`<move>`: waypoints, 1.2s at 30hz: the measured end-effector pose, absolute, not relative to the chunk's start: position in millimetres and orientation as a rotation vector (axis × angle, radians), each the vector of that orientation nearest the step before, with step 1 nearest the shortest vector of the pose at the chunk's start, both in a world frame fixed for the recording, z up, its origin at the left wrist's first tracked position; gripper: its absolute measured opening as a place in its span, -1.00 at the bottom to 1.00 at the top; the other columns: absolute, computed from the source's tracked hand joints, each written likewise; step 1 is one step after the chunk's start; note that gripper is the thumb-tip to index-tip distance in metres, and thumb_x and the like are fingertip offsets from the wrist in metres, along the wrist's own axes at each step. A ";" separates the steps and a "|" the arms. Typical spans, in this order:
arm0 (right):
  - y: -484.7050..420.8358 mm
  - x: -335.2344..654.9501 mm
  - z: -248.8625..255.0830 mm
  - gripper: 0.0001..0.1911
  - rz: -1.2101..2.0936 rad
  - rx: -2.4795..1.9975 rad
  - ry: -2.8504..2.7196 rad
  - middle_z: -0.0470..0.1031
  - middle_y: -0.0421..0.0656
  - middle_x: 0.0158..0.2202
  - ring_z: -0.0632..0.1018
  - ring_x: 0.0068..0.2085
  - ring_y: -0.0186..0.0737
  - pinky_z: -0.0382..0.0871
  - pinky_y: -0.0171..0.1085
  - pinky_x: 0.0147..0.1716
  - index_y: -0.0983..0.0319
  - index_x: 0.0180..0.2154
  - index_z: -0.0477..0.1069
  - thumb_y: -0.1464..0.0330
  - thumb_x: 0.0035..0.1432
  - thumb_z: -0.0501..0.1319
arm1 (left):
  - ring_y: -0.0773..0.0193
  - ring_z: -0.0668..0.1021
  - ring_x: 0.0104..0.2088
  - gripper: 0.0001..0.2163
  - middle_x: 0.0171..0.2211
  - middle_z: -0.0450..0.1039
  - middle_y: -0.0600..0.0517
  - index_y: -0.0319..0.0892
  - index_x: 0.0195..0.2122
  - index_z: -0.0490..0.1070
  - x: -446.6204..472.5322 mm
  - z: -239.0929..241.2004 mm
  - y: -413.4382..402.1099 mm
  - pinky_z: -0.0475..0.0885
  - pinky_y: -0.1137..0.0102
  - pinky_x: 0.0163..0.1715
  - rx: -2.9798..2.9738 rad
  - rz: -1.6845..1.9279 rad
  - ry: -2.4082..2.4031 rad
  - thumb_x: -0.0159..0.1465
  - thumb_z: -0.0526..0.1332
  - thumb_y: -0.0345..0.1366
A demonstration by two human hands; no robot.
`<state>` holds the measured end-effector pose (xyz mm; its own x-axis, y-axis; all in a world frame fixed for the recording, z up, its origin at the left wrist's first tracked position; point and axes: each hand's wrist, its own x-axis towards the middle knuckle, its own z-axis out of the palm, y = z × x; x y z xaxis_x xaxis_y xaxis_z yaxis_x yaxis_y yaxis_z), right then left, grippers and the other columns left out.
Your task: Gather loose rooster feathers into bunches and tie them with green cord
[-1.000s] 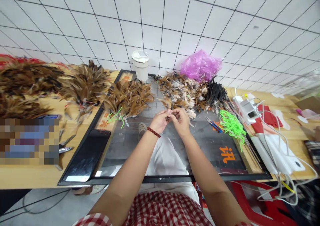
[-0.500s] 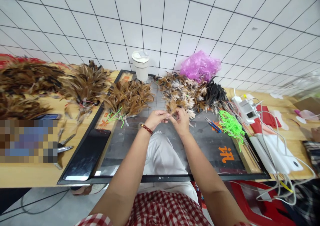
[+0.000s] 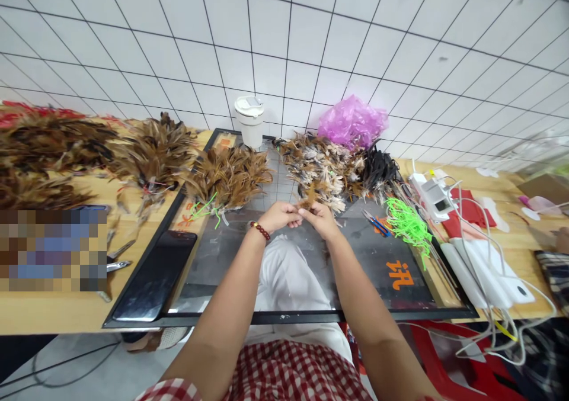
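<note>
My right hand point(image 3: 322, 218) is closed in a pinch on a small brown feather point(image 3: 310, 195), whose tip points up and away from me. My left hand point(image 3: 279, 217) meets it fingertip to fingertip, fingers curled and pressed together; what they pinch is too small to make out. Just beyond my hands lies a heap of brown and pale-based feathers point(image 3: 326, 167). A fuller bunch of brown feathers point(image 3: 229, 176) is at the left, with green ties at its lower edge. A wisp of dark feather point(image 3: 326, 253) shows beside my right forearm.
A glass-topped board point(image 3: 213, 270) carries a black phone point(image 3: 155, 276), blue-handled snips point(image 3: 377, 223), green ties point(image 3: 406, 226) and black strips point(image 3: 380, 170). A lidded white cup point(image 3: 250, 122) and a pink plastic bag point(image 3: 353, 122) stand behind. White cables point(image 3: 498, 235) lie right, more feathers point(image 3: 153, 146) left.
The pinched feather now stands up more clearly above my right fingers. A dark wisp of feather has appeared by my right forearm. My hands have shifted slightly towards me.
</note>
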<state>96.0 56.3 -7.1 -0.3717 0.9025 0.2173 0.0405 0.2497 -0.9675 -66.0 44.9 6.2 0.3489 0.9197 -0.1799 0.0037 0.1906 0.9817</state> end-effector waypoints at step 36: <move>56.0 100.5 -3.0 -0.75 1.251 -0.827 -1.630 0.47 -0.20 -0.40 0.47 -0.35 -0.27 0.41 -0.23 -0.28 0.18 -0.36 0.48 0.15 -0.03 0.34 | 0.17 0.60 -0.43 -0.74 -0.43 0.56 -0.19 -0.33 -0.43 0.55 -74.0 13.2 37.6 0.52 0.33 -0.41 0.866 0.645 0.826 -0.07 0.44 -0.24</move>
